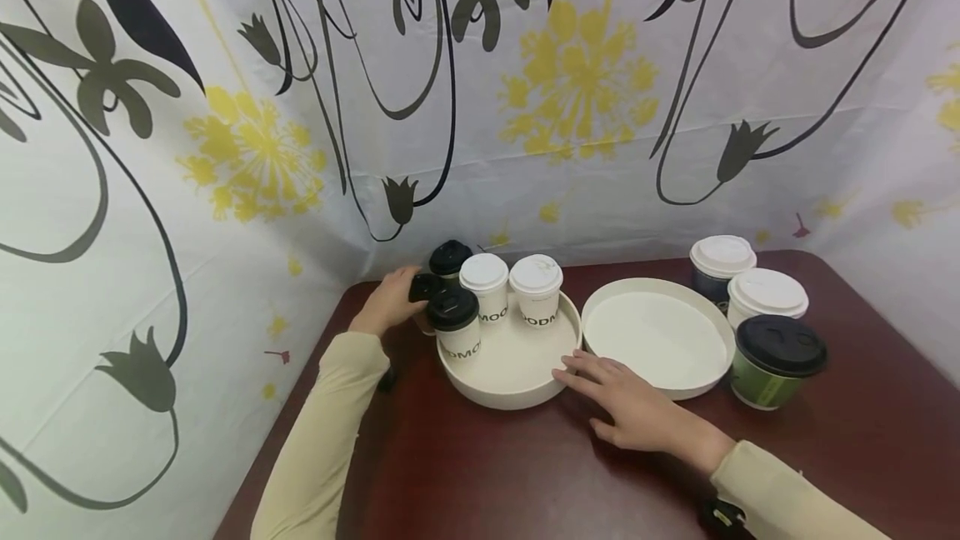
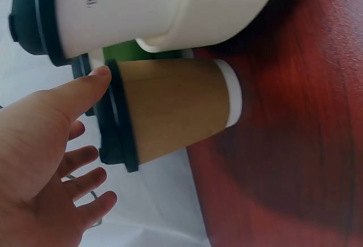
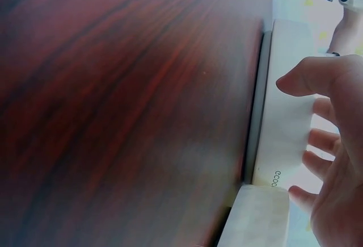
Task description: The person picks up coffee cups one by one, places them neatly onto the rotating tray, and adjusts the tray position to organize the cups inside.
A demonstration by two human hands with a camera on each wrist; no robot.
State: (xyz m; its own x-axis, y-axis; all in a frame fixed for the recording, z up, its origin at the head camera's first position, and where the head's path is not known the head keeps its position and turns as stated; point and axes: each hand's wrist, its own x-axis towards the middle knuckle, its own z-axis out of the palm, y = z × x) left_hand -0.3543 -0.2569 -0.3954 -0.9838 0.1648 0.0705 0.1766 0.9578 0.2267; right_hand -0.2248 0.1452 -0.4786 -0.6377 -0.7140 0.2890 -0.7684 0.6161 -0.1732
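Note:
At the left edge of a round white tray [image 1: 487, 397], my left hand [image 1: 387, 303] is at the black lid of a brown paper cup [image 2: 176, 108]. Its thumb touches the lid's rim while the other fingers spread loosely past the lid. From the head, this cup's body is mostly hidden. My right hand [image 1: 633, 407] has its fingers spread, with fingertips at the tray's right rim. Inside the tray stand a black-lidded white cup [image 1: 459, 340] and two white-lidded cups, one left [image 1: 492, 303] and one right [image 1: 537, 307].
Behind them is another black-lidded cup [image 1: 450, 259], its body mostly hidden. A second round tray [image 1: 660, 340] sits to the right. Beside it are a dark white-lidded cup [image 1: 712, 283], a white cup [image 1: 765, 297] and a green black-lidded cup [image 1: 768, 382]. Patterned cloth [image 1: 480, 132] hangs behind.

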